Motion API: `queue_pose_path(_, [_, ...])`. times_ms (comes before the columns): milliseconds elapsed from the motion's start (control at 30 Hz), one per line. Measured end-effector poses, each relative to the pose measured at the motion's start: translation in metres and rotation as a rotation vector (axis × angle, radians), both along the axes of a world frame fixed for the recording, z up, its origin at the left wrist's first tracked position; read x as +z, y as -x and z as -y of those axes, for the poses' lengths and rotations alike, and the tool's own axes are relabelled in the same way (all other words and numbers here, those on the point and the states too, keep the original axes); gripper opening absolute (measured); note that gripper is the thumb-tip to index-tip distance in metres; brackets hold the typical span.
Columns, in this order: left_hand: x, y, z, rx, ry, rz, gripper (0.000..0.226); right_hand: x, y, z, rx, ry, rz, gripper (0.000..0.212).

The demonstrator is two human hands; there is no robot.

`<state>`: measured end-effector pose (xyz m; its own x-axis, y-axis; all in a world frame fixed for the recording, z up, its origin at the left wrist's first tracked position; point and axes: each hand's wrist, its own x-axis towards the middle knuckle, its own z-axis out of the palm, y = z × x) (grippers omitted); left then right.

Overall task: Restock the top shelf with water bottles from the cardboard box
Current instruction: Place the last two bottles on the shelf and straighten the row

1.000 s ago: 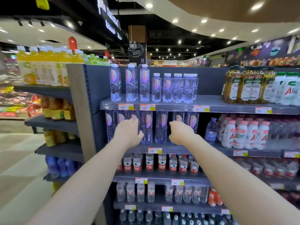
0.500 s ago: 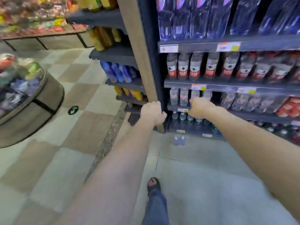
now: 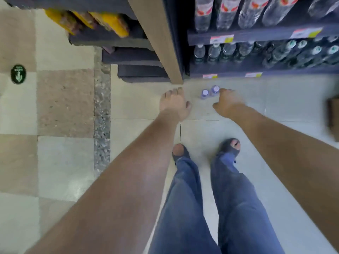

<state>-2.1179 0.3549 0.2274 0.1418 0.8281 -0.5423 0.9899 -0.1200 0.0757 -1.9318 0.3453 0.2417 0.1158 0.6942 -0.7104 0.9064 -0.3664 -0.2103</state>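
Head view: two bottles (image 3: 210,91) stand upright on the floor (image 3: 247,107), touching each other, just in front of the bottom shelf (image 3: 256,70) and near the foot of its corner post (image 3: 165,52). I see them from above, mostly caps. The box (image 3: 333,116) shows only as a brown sliver at the right edge of the floor, well apart from them.

My left hand (image 3: 174,105) hangs beside the bottles with its fingers loosely bent and close together, holding nothing. My right hand (image 3: 227,102) is blurred. Its fingers point at the nearer cap and grip nothing that I can make out, and I cannot tell whether they touch it.

The likely trouble is a knock. The bottles look tall and narrow, so a fast sideways reach could tip one into the other and send both rolling under the shelf or toward my feet (image 3: 205,151). Pinching only the caps could let a full bottle slip on the way up. Bent this low, I could also bump the shelf edge as I rise. The top shelf is out of view, so I can't judge the room left there.
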Motion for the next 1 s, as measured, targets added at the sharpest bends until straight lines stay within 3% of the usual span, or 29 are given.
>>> queue_pose_path(167, [-0.123, -0.023, -0.028, -0.037, 0.044, 0.019, 0.061, -0.116, -0.026, -0.034, -0.075, 0.04, 0.01, 0.055])
queue_pose_path(400, [-0.315, -0.064, -0.047, 0.034, 0.016, 0.073, 0.058, -0.307, -0.078, -0.064, -0.136, 0.026, -0.027, 0.055])
queue_pose_path(500, [-0.384, -0.078, -0.055, 0.143, 0.031, 0.119, 0.07, -0.382, -0.099, -0.074, -0.201, -0.003, -0.052, 0.064])
queue_pose_path(633, [-0.458, -0.085, -0.068, 0.407, 0.115, 0.255, 0.095, -0.46, -0.109, -0.085, -0.262, 0.013, -0.155, 0.094])
queue_pose_path(733, [-0.497, -0.09, -0.073, 0.527, 0.086, 0.451, 0.096, -0.5, -0.102, -0.093, -0.36, -0.07, -0.383, 0.103])
queue_pose_path(800, [-0.512, -0.093, -0.076, 0.555, -0.011, 0.54, 0.075, -0.515, -0.095, -0.097, -0.394, -0.144, -0.483, 0.09])
queue_pose_path(900, [-0.514, -0.095, -0.079, 0.582, -0.073, 0.583, 0.057, -0.519, -0.089, -0.097, -0.409, -0.209, -0.519, 0.067])
queue_pose_path(1000, [-0.492, -0.089, -0.076, 0.606, -0.093, 0.602, 0.05, -0.497, -0.089, -0.09, -0.47, -0.221, -0.532, 0.064])
